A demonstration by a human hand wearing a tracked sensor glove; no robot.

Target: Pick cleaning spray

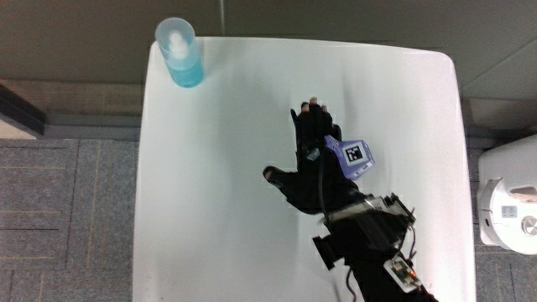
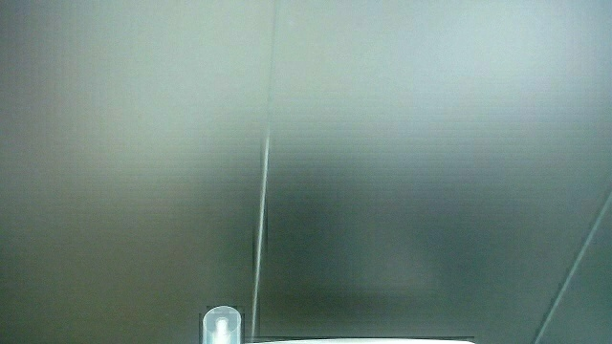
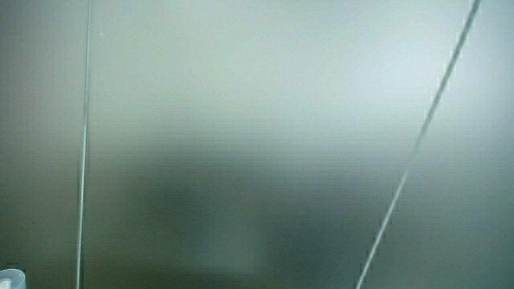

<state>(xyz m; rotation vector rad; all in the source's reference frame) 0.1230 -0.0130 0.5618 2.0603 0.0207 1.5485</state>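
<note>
A clear spray bottle (image 1: 179, 52) with pale blue liquid and a see-through cap stands upright at a corner of the white table (image 1: 218, 184), at the edge farthest from the person. The hand (image 1: 315, 159) in its black glove lies flat over the middle of the table, fingers spread and holding nothing, well apart from the bottle and nearer to the person. A patterned cube (image 1: 354, 157) sits on its back. Both side views show mostly a pale wall; the bottle's cap (image 2: 222, 325) peeks in at the edge of a side view.
A white appliance (image 1: 508, 205) stands on the grey carpet floor beside the table. A dark forearm rig (image 1: 373, 231) with wires sits at the wrist, near the table's edge closest to the person.
</note>
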